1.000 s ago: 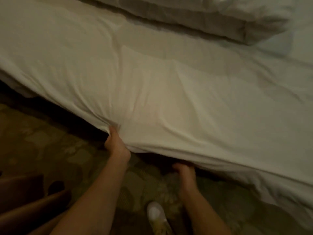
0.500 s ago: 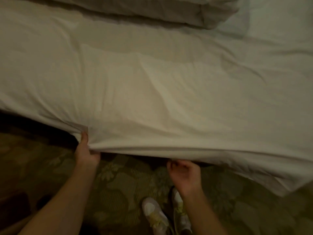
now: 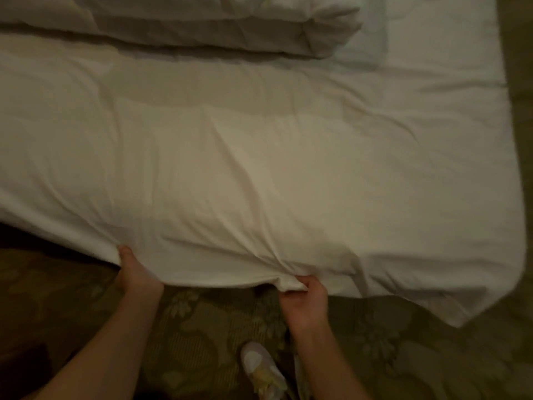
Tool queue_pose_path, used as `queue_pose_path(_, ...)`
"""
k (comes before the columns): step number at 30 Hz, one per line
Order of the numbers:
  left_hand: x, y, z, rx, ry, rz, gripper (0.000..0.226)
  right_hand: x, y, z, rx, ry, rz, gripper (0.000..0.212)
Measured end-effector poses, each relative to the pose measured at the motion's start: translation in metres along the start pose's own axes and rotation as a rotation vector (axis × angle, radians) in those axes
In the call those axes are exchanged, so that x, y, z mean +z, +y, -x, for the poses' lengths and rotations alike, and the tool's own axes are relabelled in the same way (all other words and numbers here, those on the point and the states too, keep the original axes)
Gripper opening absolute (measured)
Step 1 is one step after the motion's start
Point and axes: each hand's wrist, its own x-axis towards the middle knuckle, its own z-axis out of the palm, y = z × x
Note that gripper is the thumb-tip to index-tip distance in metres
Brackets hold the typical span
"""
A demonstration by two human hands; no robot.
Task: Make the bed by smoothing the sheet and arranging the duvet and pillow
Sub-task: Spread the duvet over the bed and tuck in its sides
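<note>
A white sheet point(image 3: 259, 168) covers the mattress and fills most of the view, creased toward its near edge. My left hand point(image 3: 135, 274) grips the sheet's near edge at the lower left, thumb on top and fingers hidden under the fabric. My right hand point(image 3: 305, 298) pinches a bunched fold of the same edge further right. A folded white duvet point(image 3: 202, 27) lies along the far side of the bed. A pale pillow point(image 3: 363, 50) shows partly behind the duvet's right end.
Green floral carpet point(image 3: 418, 342) runs along the bed's near side and past its right end. My light shoes point(image 3: 262, 370) stand on it below my hands. A dark brown piece of furniture point(image 3: 20, 368) sits at the lower left.
My right hand, earlier curled below the edge, now holds a fold of the sheet. The view has shifted right, bringing the bed's right end and corner into sight.
</note>
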Motion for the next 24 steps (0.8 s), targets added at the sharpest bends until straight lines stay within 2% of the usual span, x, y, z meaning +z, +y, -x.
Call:
queue_pose_path(2,0.004,-0.002,0.005,0.095,0.103,0.050,0.084,0.000,0.000,0.009,0.005,0.003,-0.021,0.045)
queue_pose_path(3,0.007,0.002,0.014,0.115,0.143,-0.015,0.084,0.001,0.001,0.012,0.011,0.053,-0.016,0.039)
queue_pose_path(6,0.008,0.004,0.012,0.181,0.190,-0.082,0.081,0.010,0.008,0.016,-0.066,0.152,0.087,0.028)
queue_pose_path(9,0.004,0.005,0.012,0.198,0.199,-0.129,0.077,0.014,0.013,0.018,-0.150,0.331,0.207,0.020)
queue_pose_path(11,0.002,0.006,0.014,0.232,0.177,-0.145,0.071,0.020,0.016,0.020,-0.240,0.456,0.251,0.026)
queue_pose_path(14,0.002,0.005,0.014,0.274,0.102,-0.158,0.062,0.027,0.023,0.024,-0.298,0.546,0.318,0.034)
queue_pose_path(17,-0.006,0.008,0.012,0.279,0.039,-0.224,0.063,0.025,0.028,0.024,-0.363,0.614,0.394,0.044)
queue_pose_path(24,-0.015,0.012,0.007,0.250,-0.092,-0.274,0.056,0.031,0.041,0.033,-0.476,0.740,0.491,0.038)
